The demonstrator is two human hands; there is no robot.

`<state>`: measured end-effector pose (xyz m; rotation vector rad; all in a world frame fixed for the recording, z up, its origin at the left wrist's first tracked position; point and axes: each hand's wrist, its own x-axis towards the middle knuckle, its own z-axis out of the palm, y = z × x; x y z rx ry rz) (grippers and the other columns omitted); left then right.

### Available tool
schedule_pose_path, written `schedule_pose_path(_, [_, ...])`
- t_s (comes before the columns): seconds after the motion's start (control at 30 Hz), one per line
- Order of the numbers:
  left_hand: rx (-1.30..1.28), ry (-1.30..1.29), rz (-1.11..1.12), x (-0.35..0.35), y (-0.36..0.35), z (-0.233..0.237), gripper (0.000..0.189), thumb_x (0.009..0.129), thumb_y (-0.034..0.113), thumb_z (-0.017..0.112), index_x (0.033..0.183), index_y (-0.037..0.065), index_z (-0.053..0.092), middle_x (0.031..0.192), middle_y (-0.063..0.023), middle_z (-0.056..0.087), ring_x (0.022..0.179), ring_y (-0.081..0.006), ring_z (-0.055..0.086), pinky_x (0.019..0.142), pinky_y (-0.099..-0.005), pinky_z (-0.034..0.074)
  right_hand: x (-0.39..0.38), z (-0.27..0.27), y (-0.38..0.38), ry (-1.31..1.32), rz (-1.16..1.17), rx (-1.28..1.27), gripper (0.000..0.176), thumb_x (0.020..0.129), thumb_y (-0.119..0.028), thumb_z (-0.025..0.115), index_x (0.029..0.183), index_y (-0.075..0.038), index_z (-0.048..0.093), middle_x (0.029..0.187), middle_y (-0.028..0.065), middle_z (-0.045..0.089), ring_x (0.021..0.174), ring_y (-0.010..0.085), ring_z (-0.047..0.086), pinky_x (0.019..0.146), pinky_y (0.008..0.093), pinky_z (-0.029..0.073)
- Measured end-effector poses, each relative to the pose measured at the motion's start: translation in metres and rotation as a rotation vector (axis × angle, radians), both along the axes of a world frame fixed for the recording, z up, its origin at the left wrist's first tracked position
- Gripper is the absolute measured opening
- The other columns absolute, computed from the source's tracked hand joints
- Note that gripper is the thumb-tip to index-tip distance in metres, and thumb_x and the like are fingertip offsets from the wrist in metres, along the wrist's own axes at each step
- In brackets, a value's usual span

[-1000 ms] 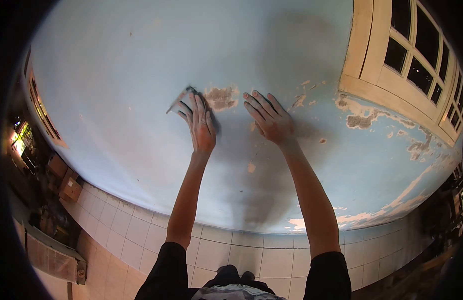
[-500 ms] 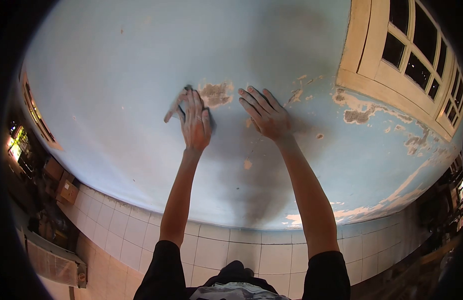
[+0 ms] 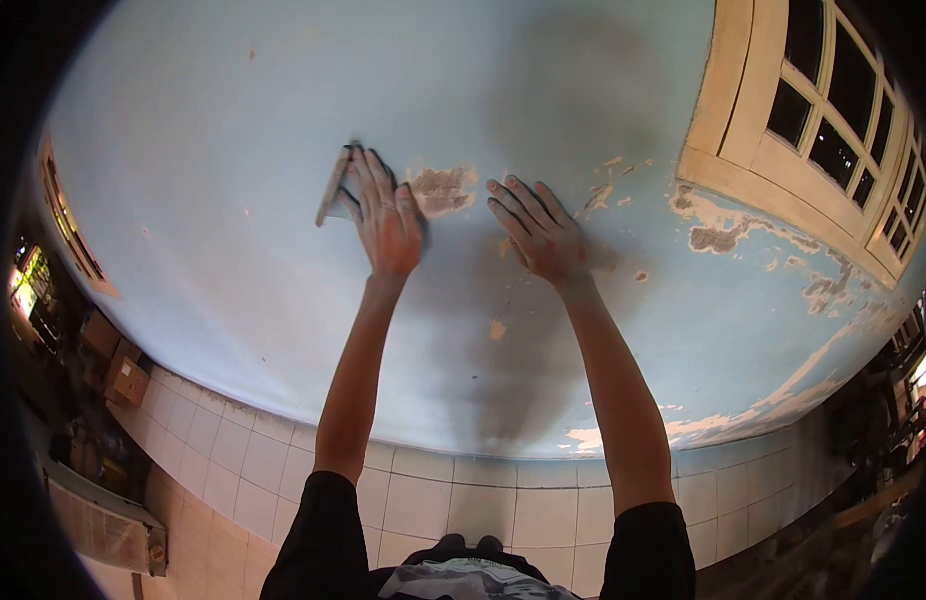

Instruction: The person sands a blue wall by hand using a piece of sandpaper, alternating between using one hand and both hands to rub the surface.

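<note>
My left hand (image 3: 388,220) presses a thin flat scraper-like plate (image 3: 333,188) against the light blue wall (image 3: 233,200). The plate has a straight pale strip along its left edge; my palm and fingers hide the rest of it. Just right of those fingers lies a bare patch (image 3: 445,190) where grey plaster shows through the paint. My right hand (image 3: 543,232) rests flat on the wall to the right of that patch, fingers stretched out and holding nothing.
A cream window frame (image 3: 738,140) with dark panes fills the upper right. Flaking paint (image 3: 718,235) runs below it. White tiles (image 3: 413,505) line the bottom of the wall. A cardboard box (image 3: 128,382) stands at the far left.
My left hand has shifted slightly up and left along the wall with the plate, which has turned and shows more of its edge. My right hand has stayed nearly in place.
</note>
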<state>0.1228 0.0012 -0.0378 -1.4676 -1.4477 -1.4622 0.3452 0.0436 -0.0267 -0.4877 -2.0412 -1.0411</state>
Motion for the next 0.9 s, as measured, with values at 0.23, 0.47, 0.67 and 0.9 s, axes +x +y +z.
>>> schedule_pose_path(0.23, [-0.089, 0.243, -0.053, 0.004, -0.001, -0.019, 0.056, 0.101, 0.024, 0.032, 0.147, -0.006, 0.024, 0.153, -0.0228, 0.026, 0.143, -0.0381, 0.021, 0.113, -0.0593, 0.008, 0.000, -0.001, 0.005, -0.006, 0.001, 0.003, 0.041, 0.086, -0.016, 0.054, 0.127, -0.015, 0.054, 0.145, -0.0045, 0.045, 0.136, 0.0151, 0.038, 0.113, 0.0373, 0.034])
schedule_pose_path(0.47, [-0.040, 0.165, 0.114, -0.002, 0.006, -0.004, 0.056, 0.099, 0.025, 0.037, 0.148, -0.001, 0.027, 0.154, -0.0184, 0.027, 0.144, -0.0339, 0.021, 0.113, -0.0568, 0.012, 0.001, -0.005, 0.005, -0.009, 0.014, -0.018, 0.043, 0.084, -0.016, 0.055, 0.127, -0.015, 0.054, 0.146, -0.0035, 0.044, 0.137, 0.0165, 0.037, 0.114, 0.0384, 0.031])
schedule_pose_path(0.67, [-0.169, 0.261, -0.008, 0.005, 0.003, -0.028, 0.055, 0.101, 0.028, 0.032, 0.147, -0.002, 0.026, 0.154, -0.0199, 0.025, 0.143, -0.0343, 0.022, 0.111, -0.0570, 0.014, 0.000, -0.005, 0.006, -0.016, -0.029, -0.025, 0.042, 0.085, -0.015, 0.055, 0.127, -0.015, 0.055, 0.146, -0.0029, 0.044, 0.136, 0.0170, 0.039, 0.114, 0.0397, 0.030])
schedule_pose_path(0.9, [0.006, 0.082, 0.030, 0.002, 0.001, 0.001, 0.054, 0.102, 0.027, 0.030, 0.147, -0.003, 0.027, 0.153, -0.0222, 0.025, 0.143, -0.0375, 0.020, 0.112, -0.0585, 0.011, -0.001, -0.008, 0.008, -0.001, -0.019, 0.004, 0.038, 0.089, -0.016, 0.051, 0.126, -0.015, 0.055, 0.144, -0.0027, 0.047, 0.136, 0.0173, 0.039, 0.114, 0.0401, 0.030])
